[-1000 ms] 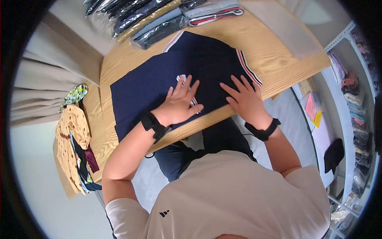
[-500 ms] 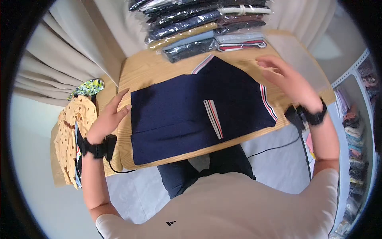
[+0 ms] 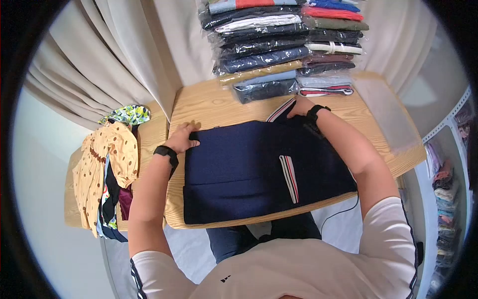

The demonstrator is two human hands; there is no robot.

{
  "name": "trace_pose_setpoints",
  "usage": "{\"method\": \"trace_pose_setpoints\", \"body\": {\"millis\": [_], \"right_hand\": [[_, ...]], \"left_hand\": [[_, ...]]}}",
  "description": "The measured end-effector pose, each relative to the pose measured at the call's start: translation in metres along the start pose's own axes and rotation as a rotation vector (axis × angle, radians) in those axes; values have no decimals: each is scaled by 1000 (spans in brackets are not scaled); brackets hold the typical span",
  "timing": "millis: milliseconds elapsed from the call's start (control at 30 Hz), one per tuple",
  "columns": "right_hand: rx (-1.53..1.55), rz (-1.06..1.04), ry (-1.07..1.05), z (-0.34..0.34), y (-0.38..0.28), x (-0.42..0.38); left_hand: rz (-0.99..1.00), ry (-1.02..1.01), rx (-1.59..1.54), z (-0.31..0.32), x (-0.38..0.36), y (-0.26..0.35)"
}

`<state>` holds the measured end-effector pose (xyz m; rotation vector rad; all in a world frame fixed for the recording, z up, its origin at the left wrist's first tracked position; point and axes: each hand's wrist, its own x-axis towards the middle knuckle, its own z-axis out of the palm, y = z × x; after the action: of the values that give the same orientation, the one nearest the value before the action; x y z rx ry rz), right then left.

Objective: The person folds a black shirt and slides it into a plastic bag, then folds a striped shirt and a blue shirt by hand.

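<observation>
A navy knit garment (image 3: 229,154) with striped trim lies folded on the wooden table in front of me. A white, red and navy striped band (image 3: 289,179) crosses its right half. At the garment's far left corner is my left hand (image 3: 182,139), thumb on the fabric edge and fingers apart from it. My right hand (image 3: 301,106) has its fingers closed on the garment's far edge, beside a striped cuff (image 3: 282,110). My right forearm covers part of the garment's right side.
Stacks of clothes in clear bags (image 3: 269,52) stand at the table's back. A spotted tan garment (image 3: 102,157) and other clothes hang over a surface on the left. A translucent sheet (image 3: 386,112) lies at the right end. Shelves with folded clothes (image 3: 446,199) stand farther right.
Both hands have come down from beside the garment onto its far edge. My right hand moved inward to the striped cuff and closed there. The view has shifted.
</observation>
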<state>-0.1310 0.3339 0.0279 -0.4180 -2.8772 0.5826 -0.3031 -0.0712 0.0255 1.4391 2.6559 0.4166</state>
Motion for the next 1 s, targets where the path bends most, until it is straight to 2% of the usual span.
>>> {"method": "trace_pose_setpoints", "body": {"millis": [33, 67, 100, 133, 167, 233, 267, 333, 367, 433, 467, 500, 567, 600, 633, 700, 767, 833, 933, 967, 1000], "right_hand": [[-2, 3, -8, 4, 10, 5], [151, 85, -27, 7, 27, 14], [304, 168, -46, 11, 46, 23], [496, 257, 53, 14, 62, 30], [764, 274, 119, 11, 70, 26], [724, 289, 202, 11, 82, 14], [724, 294, 201, 10, 82, 11], [467, 320, 223, 2, 82, 5], [695, 408, 95, -20, 56, -12], [986, 362, -95, -29, 75, -9], [778, 401, -22, -54, 42, -29], [691, 289, -103, -67, 43, -33], [706, 205, -6, -58, 84, -23], [735, 204, -3, -63, 78, -36], [765, 204, 1, -76, 67, -54], [792, 167, -30, -93, 53, -87], [799, 196, -133, -100, 61, -109], [634, 89, -241, -108, 63, -130], [547, 97, -334, -103, 67, -151], [508, 94, -427, -103, 61, -157], [468, 91, -517, -102, 57, -161]], "left_hand": [[41, 67, -10, 5, 0, -4], [38, 61, -18, 5, 1, -5], [-40, -25, -110, 0, 2, -3], [-119, -110, -203, -4, 2, -1], [-123, -113, -212, -5, 0, 3], [-193, -53, -60, -6, -2, 12], [-134, 8, -28, -4, -4, 12], [-151, 19, -108, 0, -3, 4], [-173, 32, -186, 1, -2, 1], [-182, 73, -156, -6, -3, 4], [-171, 130, -175, -11, -4, 5], [-162, 186, -194, -15, -9, 8], [-102, 231, -260, -29, -26, 31], [-36, 286, -322, -37, -34, 43], [-45, 273, -328, -43, -45, 52], [89, 230, -195, -55, -67, 71], [55, 201, -171, -57, -90, 89], [244, 146, -44, -51, -109, 98], [267, 32, -71, -28, -128, 107], [314, -33, -56, -20, -131, 107], [258, -116, -29, -16, -133, 106]]}}
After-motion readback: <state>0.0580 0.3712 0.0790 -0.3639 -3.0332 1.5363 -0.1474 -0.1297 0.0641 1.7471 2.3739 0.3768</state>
